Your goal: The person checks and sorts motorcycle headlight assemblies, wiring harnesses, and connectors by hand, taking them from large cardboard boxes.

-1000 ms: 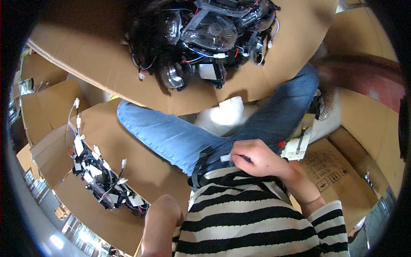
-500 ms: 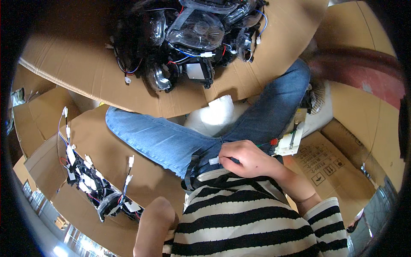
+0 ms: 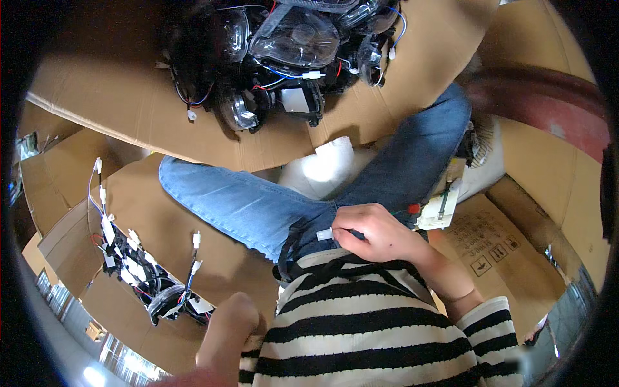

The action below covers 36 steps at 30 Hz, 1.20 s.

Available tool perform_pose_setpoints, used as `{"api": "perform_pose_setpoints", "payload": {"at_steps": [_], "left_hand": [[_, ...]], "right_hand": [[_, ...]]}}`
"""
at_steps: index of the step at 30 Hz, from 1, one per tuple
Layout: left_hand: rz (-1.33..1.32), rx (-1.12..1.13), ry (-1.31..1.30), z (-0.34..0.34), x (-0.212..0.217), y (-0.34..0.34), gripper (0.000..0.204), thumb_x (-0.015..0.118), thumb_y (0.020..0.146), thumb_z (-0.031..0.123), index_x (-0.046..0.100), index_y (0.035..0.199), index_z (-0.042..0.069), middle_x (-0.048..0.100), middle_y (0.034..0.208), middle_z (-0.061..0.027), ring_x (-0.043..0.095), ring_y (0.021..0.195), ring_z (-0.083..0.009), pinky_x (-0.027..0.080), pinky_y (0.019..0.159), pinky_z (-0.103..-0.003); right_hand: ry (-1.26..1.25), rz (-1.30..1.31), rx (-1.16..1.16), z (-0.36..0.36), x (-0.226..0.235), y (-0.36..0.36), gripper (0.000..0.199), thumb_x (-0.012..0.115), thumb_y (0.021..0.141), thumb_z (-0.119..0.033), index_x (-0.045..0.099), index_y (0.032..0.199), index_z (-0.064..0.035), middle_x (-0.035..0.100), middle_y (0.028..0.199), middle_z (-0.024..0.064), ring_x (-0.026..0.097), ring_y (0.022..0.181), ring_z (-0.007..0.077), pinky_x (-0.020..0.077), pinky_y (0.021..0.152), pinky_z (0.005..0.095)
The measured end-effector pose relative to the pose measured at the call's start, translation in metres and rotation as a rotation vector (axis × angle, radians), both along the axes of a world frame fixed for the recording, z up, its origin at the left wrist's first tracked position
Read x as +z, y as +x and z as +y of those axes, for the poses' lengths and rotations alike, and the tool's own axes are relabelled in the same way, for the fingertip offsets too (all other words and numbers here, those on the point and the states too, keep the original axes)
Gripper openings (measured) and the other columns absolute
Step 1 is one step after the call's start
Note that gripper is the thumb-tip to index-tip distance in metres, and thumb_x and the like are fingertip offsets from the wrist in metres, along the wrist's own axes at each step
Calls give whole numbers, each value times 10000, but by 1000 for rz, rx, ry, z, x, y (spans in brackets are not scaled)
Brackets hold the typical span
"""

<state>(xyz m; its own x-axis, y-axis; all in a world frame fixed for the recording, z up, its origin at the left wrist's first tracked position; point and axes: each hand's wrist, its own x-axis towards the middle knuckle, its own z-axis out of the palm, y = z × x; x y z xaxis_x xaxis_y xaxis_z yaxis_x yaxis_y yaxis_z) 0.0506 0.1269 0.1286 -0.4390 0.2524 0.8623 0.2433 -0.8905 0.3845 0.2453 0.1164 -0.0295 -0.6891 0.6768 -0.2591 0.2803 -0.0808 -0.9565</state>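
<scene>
My right hand [image 3: 371, 232] is closed in front of my waist, over my lap. Between its thumb and fingers it pinches a small white plastic connector [image 3: 324, 235], whose pale end sticks out to the left. Whatever else lies inside the grip is hidden. On the left my bent arm [image 3: 231, 326] runs down to the lower edge. A reddish blur there may be part of my left hand, but no fingers can be made out. Left of my legs lies a black lamp assembly [image 3: 151, 280] with white connectors and coloured wires.
Several black lamp units with clear lenses [image 3: 296, 45] are heaped on a large cardboard sheet [image 3: 367, 119] ahead. A white wrapped bundle [image 3: 329, 164] sits between my knees. To the right are a white block-like part [image 3: 438, 209], a printed carton [image 3: 487, 248] and a dark red curved surface [image 3: 535, 106].
My right hand has risen slightly, still pinching the connector. The left forearm has shifted, and a reddish blur now shows at the lower edge. The view has moved a little.
</scene>
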Motion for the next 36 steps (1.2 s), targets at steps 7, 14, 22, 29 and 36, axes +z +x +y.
{"api": "perform_pose_setpoints", "payload": {"at_steps": [7,14,22,29,36], "left_hand": [[244,159,-1301,19,-172,-48,403,594,774,124,432,1121,-2,448,1147,-124,458,1052,-218,358,894,-348],[755,559,-1631,86,-325,-82,726,684,629,319,346,1176,-18,351,1223,-196,377,1099,-367,347,901,-424],[633,366,-1786,81,-291,-96,563,576,714,180,349,1182,-35,497,1086,-239,491,998,-364,397,845,-395],[635,311,-1713,66,-256,-104,491,523,770,190,376,1175,-44,524,1052,-239,507,986,-359,393,854,-375],[748,320,-1772,48,-199,-85,450,488,783,136,374,1173,-56,489,1106,-245,470,1040,-359,365,895,-363]], "right_hand": [[7,25,32,3,1,0,93,490,754,-101,507,734,-12,514,670,135,519,621,322,411,555,391],[7,48,22,4,7,5,92,488,745,-91,500,706,-9,507,670,137,519,633,317,415,562,385],[8,-3,2,7,6,13,106,481,750,-96,523,728,-1,511,689,149,523,654,325,423,583,387],[20,6,43,13,5,11,103,479,752,-87,521,736,6,511,697,157,517,655,336,420,585,392],[-4,-35,-1,12,2,15,94,490,749,-83,519,735,5,519,706,156,526,662,331,424,590,391]]}}
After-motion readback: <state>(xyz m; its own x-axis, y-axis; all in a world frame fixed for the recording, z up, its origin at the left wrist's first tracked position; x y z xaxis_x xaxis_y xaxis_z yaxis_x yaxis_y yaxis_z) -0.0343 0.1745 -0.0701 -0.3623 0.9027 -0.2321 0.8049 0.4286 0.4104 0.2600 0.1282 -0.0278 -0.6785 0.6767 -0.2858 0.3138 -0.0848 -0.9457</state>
